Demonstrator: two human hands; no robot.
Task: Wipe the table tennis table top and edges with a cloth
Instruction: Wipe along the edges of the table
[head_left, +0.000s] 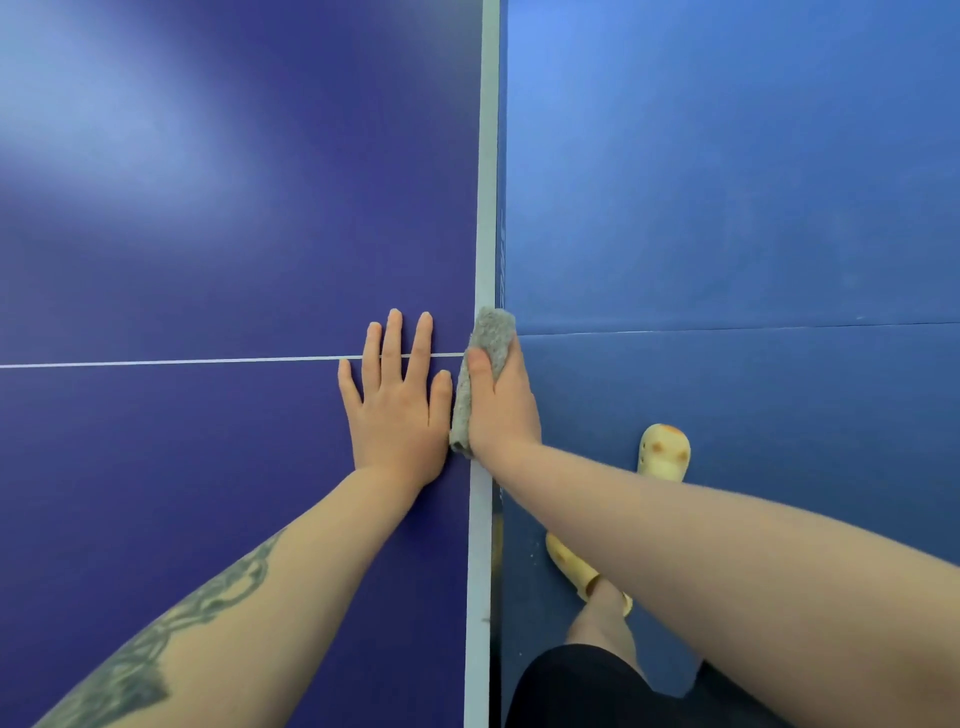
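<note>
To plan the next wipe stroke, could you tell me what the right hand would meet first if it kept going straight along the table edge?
Nothing, apparently: beyond the right hand and its cloth, the white edge runs bare to the picture's top.

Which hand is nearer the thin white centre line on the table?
Left. The left hand lies flat with fingers across the thin white centre line; the right hand holds the grey cloth at the table's edge.
</note>
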